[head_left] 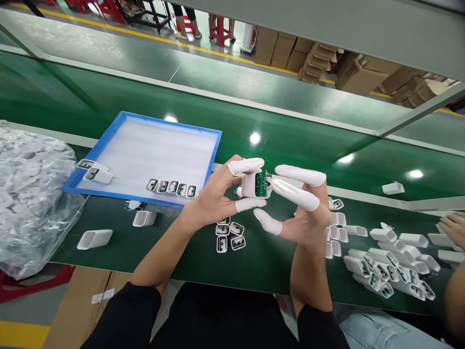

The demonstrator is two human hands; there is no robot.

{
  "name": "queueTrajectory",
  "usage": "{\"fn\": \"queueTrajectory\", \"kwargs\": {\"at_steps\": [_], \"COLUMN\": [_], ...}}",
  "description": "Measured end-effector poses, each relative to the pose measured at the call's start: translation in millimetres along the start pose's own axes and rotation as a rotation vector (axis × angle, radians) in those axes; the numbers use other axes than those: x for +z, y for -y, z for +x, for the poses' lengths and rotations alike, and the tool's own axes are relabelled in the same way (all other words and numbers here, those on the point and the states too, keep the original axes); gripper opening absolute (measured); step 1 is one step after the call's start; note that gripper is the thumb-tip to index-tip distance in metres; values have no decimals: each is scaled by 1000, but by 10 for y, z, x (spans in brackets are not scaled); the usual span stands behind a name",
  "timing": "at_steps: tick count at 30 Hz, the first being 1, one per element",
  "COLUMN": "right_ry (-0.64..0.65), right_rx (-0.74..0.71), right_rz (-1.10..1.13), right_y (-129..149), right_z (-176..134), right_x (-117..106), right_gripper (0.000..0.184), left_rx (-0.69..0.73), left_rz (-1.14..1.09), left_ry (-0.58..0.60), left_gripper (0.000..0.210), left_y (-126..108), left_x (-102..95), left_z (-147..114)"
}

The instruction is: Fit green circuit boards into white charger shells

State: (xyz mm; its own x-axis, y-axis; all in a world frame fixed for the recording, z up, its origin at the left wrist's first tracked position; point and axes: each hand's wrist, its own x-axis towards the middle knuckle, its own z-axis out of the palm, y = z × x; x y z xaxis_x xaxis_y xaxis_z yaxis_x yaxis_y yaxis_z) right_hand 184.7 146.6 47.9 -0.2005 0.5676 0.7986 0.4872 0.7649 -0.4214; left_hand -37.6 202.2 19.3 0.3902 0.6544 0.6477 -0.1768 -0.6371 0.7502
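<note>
My left hand (212, 196) grips a white plastic housing (249, 185) between its covered thumb and finger. From the housing's open right end sticks a green circuit board (260, 184), with small parts on its edge. My right hand (307, 208) is close by on the right, its white-covered fingers and thumb apart. One right fingertip is at the board's edge; whether it touches is unclear. White finger cots cover several fingers of both hands. Below my hands, several white housings with boards inside (222, 230) stand on the green table (261, 261).
A blue-rimmed tray (170, 123) at left holds several filled housings. Beyond it lies a clear bag of white parts (32, 194). Loose housings (95, 239) lie in front. Many housings (385, 266) crowd the right side, where another person's hand (454, 230) reaches in.
</note>
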Motion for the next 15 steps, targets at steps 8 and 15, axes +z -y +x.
{"fn": "queueTrajectory", "kwargs": {"at_steps": [8, 15], "right_ry": [91, 65], "right_rx": [-24, -88], "right_rz": [-161, -214], "right_y": [-25, -40], "right_z": [-13, 2], "right_x": [48, 102], "right_gripper": [86, 70], "left_rx": [8, 14], "left_rz": [2, 6], "left_ry": [-29, -32], "left_gripper": [78, 75], "left_y": [49, 110], "left_x": [44, 75], "left_z": [-57, -71]}}
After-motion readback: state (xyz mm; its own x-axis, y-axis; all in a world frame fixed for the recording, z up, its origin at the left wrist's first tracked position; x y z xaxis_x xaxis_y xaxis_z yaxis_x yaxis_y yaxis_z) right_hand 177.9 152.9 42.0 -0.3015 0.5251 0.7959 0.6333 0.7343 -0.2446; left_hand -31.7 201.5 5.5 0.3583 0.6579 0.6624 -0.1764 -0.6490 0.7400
